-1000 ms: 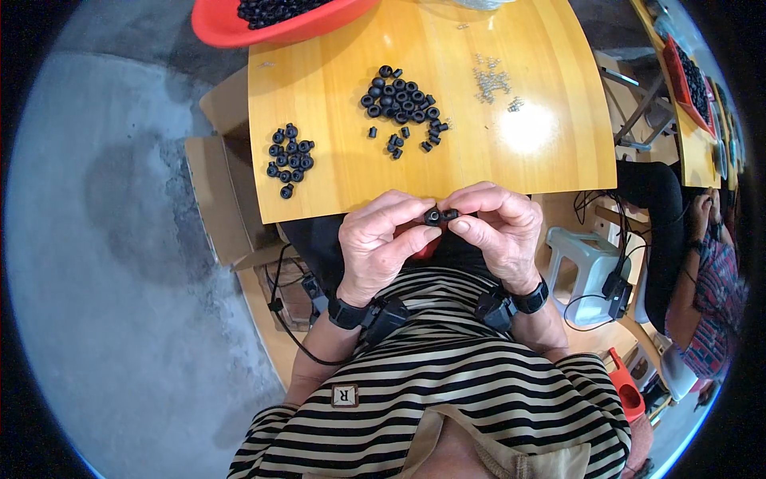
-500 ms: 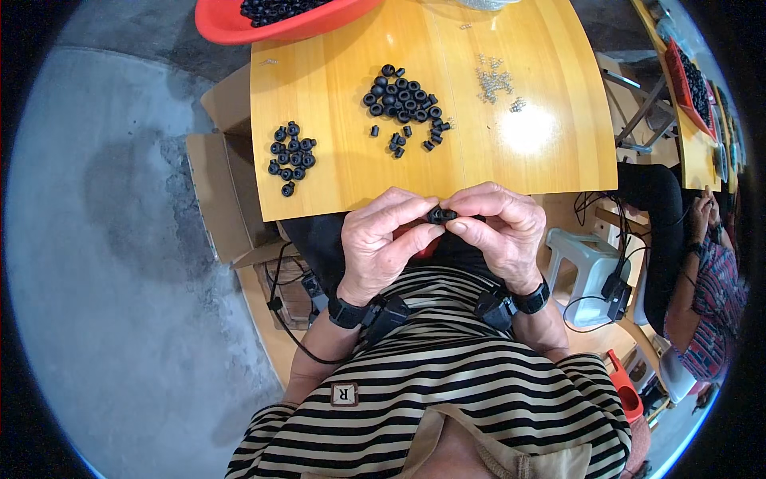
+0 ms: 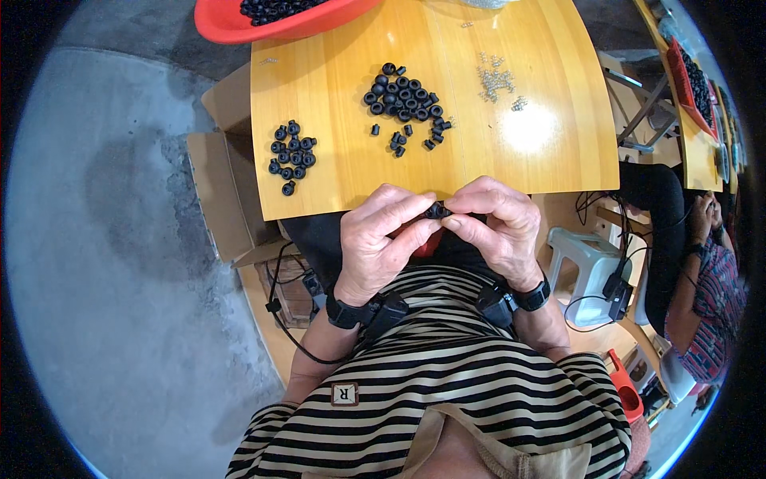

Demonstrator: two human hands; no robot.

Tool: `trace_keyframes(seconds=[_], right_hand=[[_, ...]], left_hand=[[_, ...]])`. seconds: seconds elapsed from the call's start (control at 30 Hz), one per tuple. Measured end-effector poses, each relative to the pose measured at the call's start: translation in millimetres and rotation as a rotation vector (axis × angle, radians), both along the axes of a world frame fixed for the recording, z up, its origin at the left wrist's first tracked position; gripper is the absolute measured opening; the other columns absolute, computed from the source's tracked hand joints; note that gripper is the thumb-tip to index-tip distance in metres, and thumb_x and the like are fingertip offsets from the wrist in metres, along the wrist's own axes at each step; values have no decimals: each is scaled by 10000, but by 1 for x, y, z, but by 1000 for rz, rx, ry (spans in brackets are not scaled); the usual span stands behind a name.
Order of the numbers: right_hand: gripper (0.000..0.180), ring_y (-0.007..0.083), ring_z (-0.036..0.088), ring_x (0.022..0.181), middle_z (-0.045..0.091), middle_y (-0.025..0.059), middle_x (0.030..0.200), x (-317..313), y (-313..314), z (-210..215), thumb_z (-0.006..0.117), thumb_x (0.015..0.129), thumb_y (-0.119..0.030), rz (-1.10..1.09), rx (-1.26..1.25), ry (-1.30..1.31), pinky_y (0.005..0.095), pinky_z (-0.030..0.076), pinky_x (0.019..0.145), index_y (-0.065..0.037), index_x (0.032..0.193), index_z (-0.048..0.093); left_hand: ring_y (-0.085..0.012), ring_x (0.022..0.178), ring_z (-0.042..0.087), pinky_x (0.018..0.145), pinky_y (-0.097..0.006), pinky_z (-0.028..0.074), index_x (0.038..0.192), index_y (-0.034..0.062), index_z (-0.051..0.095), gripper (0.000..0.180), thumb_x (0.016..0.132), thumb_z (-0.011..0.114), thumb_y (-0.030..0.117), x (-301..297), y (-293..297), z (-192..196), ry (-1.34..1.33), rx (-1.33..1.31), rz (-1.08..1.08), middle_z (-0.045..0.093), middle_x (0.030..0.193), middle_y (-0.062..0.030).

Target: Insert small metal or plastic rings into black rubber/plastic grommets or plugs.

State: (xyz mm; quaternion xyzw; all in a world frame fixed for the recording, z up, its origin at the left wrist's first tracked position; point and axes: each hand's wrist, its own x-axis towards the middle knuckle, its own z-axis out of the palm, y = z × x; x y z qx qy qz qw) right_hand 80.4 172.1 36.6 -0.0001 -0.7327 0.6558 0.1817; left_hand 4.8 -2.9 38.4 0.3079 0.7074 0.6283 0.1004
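Observation:
Just off the table's front edge, my left hand (image 3: 380, 241) and my right hand (image 3: 498, 228) meet fingertip to fingertip. Both pinch a small black cord lock (image 3: 436, 211) between thumb and fingers; the fingertips cover much of it. Ahead of them on the table (image 3: 327, 88) lies a pile of round black cord lock bodies (image 3: 404, 94), with several short black plungers (image 3: 396, 144) beside it. At the left, a group of cord locks with plungers in them (image 3: 293, 152) lies together. Small metal springs (image 3: 495, 80) are scattered on the right.
A red basin (image 3: 219, 28) of black parts stands at the far left. An open cardboard box (image 3: 211, 188) is left of the table, and a pale stool (image 3: 586, 259) is at the right. Another person (image 3: 710, 299) sits farther right, near a second table with a red basket (image 3: 685, 84).
My right hand has shifted slightly left and up, closer against my left fingers, so less of the cord lock shows. One plunger beside the pile appears slightly shifted.

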Motion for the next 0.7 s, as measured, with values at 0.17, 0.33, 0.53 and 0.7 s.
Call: trace_keyframes(seconds=[0.17,0.33,0.53,0.7], right_hand=[[170,183,655,751,695,113,856,3,-1,2,778,787,-8,0,-20,-48,275,518,673,-5,944,715],[134,162,671,765,705,94,851,5,-1,1,768,812,-39,1,-86,-102,273,533,693,-25,940,728],[124,130,642,788,692,72,877,9,-2,1,751,838,-34,19,-268,-170,256,516,713,-18,957,722],[114,134,641,797,685,82,892,9,0,0,739,846,-18,44,-253,-168,257,517,716,-13,957,717]], left_hand=[[-150,719,636,628,-253,513,1055,0,717,320,745,788,-34,1,1,-2,-10,5,4,667,864,-81],[-151,728,639,636,-259,517,1055,-2,716,318,747,791,-28,1,1,4,11,-41,3,670,869,-82],[-153,742,651,639,-260,521,1056,-4,716,321,745,793,-27,3,0,0,-44,-13,-1,673,877,-86],[-164,740,655,642,-264,522,1047,4,720,320,737,798,-22,-1,0,7,62,-76,-13,674,870,-82]])
